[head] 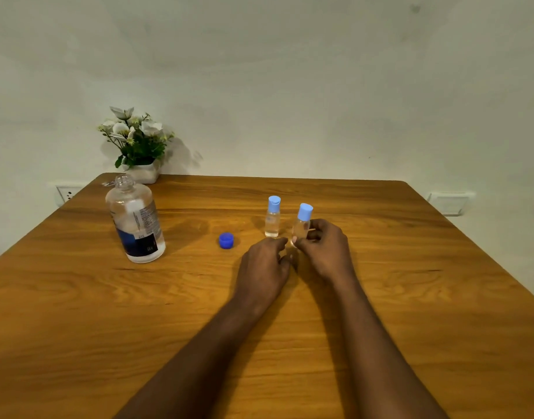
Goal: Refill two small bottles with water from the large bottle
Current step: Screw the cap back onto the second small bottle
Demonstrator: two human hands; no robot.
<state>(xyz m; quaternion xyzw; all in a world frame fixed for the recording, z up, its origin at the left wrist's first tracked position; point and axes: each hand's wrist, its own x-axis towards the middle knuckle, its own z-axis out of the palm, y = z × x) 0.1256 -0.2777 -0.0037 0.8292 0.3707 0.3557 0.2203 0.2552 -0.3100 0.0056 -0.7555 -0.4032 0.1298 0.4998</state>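
Now R hand (323, 249) grips bottle (302, 226), L hand (264, 267) beside

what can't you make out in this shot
Head view only.
Base of held bottle: covered by right hand; resting or lifted, unclear.
Fingertips of left hand: curled under it; contact with held bottle unclear.
Label text on large bottle: too small.
Water level in standing bottle: too faint.

Brown wood-grain table (380, 297); clear big bottle (135, 219) with a dark-blue label, its blue cap (226, 240) loose; two clear small bottles (272, 217) (302, 225), light-blue caps; white flowers (136, 131).
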